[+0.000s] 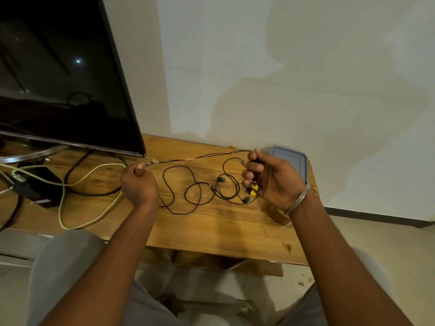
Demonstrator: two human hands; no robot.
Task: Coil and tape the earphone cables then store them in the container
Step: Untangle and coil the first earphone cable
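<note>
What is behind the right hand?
The lidded grey container sits behind the right hand, near the table's back right corner. The hand covers its near left part; the closed lid hides its contents.

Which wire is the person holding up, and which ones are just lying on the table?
The thin black earphone cable stretched between the left hand and right hand. The other black earphone cable and the pale cord lie on the table.

Dim, warm indoor light — soft shadows on the wall (306, 78); wide-angle bending at edges, slight softness.
</note>
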